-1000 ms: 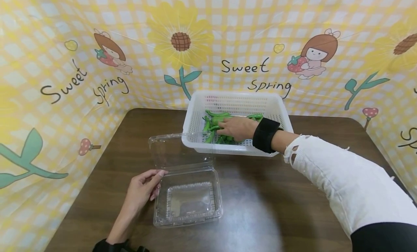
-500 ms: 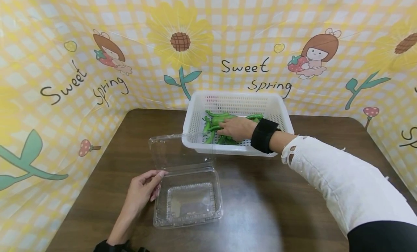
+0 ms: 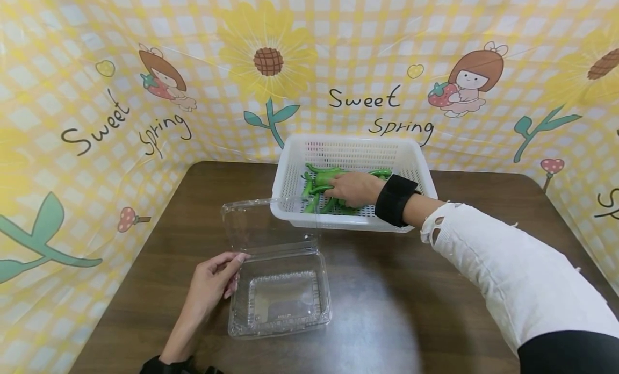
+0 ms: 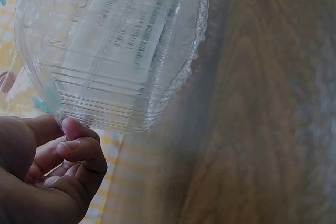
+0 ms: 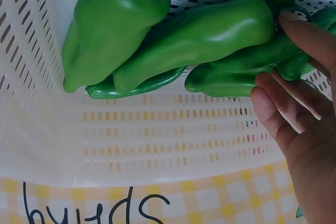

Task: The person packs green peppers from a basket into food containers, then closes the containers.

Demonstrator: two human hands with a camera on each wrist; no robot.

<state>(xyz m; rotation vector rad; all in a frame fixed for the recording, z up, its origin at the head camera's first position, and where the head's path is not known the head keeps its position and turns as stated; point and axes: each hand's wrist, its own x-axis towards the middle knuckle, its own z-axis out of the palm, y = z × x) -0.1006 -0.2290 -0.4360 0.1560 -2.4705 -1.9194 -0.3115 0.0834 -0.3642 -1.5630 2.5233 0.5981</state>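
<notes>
My right hand (image 3: 338, 187) reaches into a white slotted basket (image 3: 289, 167) at the table's back, where several green peppers (image 3: 315, 181) lie. In the right wrist view its thumb and fingers (image 5: 273, 114) lie on either side of a dark green pepper (image 5: 231, 74) and pinch it; two bigger peppers (image 5: 205, 35) lie to the left. My left hand (image 3: 232, 274) holds the left rim of an empty clear plastic clamshell container (image 3: 280, 299), whose lid (image 3: 261, 226) stands open toward the basket. The left wrist view shows curled fingers (image 4: 79, 153) against the container (image 4: 115, 45).
The dark wooden table (image 3: 411, 288) is walled on three sides by a yellow checked curtain (image 3: 121, 121) printed with sunflowers and "Sweet Spring". The open lid leans against the basket's front left corner. My white sleeve (image 3: 508, 277) crosses the right half of the table.
My right hand has shifted slightly further into the basket, closing its fingers on the peppers. My left hand and the container have stayed in place.
</notes>
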